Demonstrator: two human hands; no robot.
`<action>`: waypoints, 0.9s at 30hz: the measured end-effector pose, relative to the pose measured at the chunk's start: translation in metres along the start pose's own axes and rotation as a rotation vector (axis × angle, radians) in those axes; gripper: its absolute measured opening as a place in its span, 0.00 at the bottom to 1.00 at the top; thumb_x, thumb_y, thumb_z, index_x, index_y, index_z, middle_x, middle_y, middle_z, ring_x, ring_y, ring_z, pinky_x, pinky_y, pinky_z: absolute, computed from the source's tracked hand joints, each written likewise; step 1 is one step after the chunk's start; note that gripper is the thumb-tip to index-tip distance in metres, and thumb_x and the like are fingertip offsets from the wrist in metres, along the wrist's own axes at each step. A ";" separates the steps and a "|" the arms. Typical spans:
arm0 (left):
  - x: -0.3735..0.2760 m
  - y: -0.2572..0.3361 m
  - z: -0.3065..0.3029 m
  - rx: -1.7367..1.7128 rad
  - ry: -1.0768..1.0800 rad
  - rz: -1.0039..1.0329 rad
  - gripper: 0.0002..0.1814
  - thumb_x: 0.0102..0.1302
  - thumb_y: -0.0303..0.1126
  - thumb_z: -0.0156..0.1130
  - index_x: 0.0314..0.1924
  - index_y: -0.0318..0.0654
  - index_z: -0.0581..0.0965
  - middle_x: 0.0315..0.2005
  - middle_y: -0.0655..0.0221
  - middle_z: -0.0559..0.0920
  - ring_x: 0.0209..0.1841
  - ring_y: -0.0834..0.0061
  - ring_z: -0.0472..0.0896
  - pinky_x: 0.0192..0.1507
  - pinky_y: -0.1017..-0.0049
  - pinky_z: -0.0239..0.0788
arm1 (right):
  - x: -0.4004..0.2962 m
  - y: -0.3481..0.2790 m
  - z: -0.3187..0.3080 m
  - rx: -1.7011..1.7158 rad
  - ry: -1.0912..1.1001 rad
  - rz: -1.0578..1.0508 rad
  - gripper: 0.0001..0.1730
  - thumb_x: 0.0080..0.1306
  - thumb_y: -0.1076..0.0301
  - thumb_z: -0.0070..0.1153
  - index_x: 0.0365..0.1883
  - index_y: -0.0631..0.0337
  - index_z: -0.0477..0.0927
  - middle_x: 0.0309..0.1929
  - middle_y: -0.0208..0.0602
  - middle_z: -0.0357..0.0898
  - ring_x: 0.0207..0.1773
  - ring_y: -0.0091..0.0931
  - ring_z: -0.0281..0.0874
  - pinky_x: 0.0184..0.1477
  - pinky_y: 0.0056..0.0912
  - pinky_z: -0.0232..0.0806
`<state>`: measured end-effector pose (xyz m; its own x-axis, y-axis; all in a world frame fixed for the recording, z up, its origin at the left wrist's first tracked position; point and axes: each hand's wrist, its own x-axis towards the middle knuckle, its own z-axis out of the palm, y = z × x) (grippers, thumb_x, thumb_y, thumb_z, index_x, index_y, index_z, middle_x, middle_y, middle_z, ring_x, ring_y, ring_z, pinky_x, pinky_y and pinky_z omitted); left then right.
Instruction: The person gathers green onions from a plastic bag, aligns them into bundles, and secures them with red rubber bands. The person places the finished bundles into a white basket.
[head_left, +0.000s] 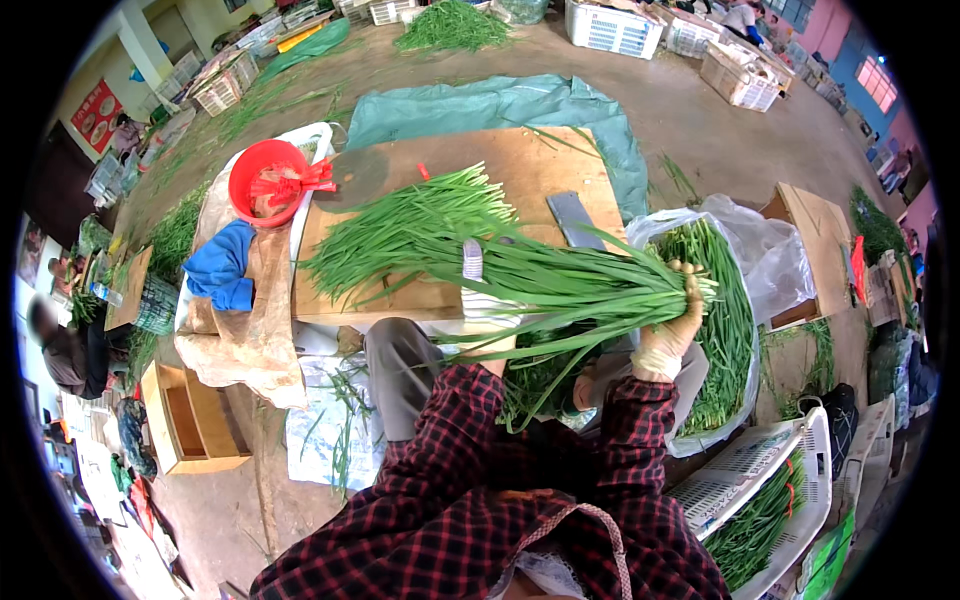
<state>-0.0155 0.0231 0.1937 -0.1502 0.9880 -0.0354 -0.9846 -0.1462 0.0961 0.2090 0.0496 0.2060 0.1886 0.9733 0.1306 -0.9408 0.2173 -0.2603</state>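
My right hand (671, 334), in a thin pale glove, grips a bunch of garlic chives (600, 281) around its pale stem ends. The long green leaves stretch left across the front of the wooden board (375, 300). Beneath and among these leaves is my left hand (487, 304) in a striped glove, one fingertip showing above them. Leaves cover the rest of its fingers, so its grasp is unclear. Behind the held bunch, a pile of garlic chives (420, 217) lies on the board, pale ends toward the far right. A flat dark-grey slab (574, 219) rests right of the pile.
A red plastic bowl (251, 161) with red ties (289, 184) stands left of the board, near a blue cloth (223, 266). At my right is a plastic-lined container of chives (716, 330); a white crate (750, 480) sits nearer. Teal sheeting (487, 105) lies beyond the board.
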 end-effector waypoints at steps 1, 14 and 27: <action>0.000 0.008 -0.004 0.066 0.033 0.054 0.24 0.65 0.38 0.63 0.59 0.37 0.73 0.54 0.61 0.77 0.54 0.65 0.76 0.60 0.63 0.68 | -0.002 0.004 -0.012 -0.004 0.101 0.056 0.12 0.63 0.70 0.57 0.46 0.56 0.77 0.42 0.35 0.80 0.48 0.29 0.77 0.56 0.40 0.70; 0.014 0.061 0.067 0.585 -0.145 0.225 0.22 0.71 0.45 0.54 0.56 0.36 0.67 0.52 0.64 0.71 0.56 0.65 0.70 0.65 0.59 0.59 | -0.072 0.090 -0.084 0.148 0.424 0.525 0.13 0.62 0.64 0.60 0.44 0.58 0.81 0.43 0.32 0.83 0.46 0.30 0.79 0.52 0.37 0.71; 0.020 0.046 0.120 0.985 -0.156 0.404 0.07 0.67 0.34 0.60 0.39 0.39 0.75 0.24 0.75 0.69 0.38 0.74 0.77 0.49 0.70 0.73 | -0.109 0.056 -0.089 -1.885 -0.296 1.222 0.56 0.53 0.30 0.60 0.61 0.74 0.66 0.53 0.56 0.77 0.55 0.37 0.78 0.54 0.34 0.69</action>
<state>-0.0534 0.0419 0.3172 -0.3659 0.8812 0.2993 -0.3484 -0.4279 0.8339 0.1610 -0.0375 0.0923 -0.2847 0.6572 -0.6979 0.7443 -0.3073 -0.5930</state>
